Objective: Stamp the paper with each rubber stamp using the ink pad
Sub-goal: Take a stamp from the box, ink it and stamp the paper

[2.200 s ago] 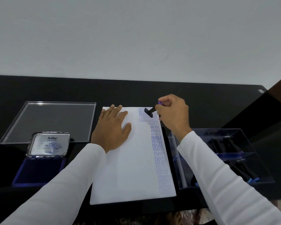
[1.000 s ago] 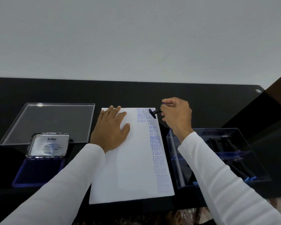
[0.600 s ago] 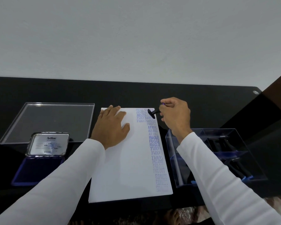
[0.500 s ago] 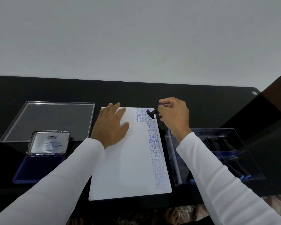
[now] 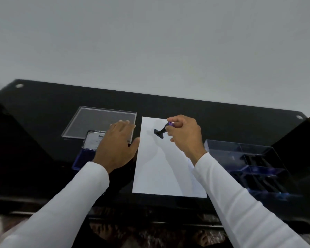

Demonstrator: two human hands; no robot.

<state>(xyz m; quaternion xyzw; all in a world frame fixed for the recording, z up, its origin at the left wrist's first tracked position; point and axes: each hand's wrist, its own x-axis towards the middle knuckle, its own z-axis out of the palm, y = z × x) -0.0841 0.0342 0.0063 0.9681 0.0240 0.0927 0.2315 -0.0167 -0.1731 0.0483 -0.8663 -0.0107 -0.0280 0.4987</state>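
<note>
Paper [image 5: 161,169] lies flat on the black desk [image 5: 43,111], lengthwise away from me, and from here its surface reads as plain white; the picture is blurred and I can make out no print on it. My right hand [image 5: 184,136] is over the far end of the sheet, fingers and thumb curled round the handle of a black rubber stamp [image 5: 159,132]. A bit of purple shows at the top of the handle between my fingers. The stamp is tilted, its flat base pointing left and down over the sheet; I cannot tell whether the base touches the sheet or hangs just above it.

My left hand [image 5: 117,149] is off the sheet, just beside its left edge, palm down with the fingers spread and relaxed, gripping nothing. It hangs over the ink pad [image 5: 83,156] and hides much of it. The pad's metal lid [image 5: 93,140] stands open behind the blue inked tray, with part of a brand name showing past my knuckles. Behind that lies a clear plastic lid [image 5: 97,120], flat on the desk.

To the right of the sheet, near my right forearm, sits a clear plastic box [image 5: 240,149] with dark stamps [image 5: 258,161] lying inside. Both my sleeves are white.
</note>
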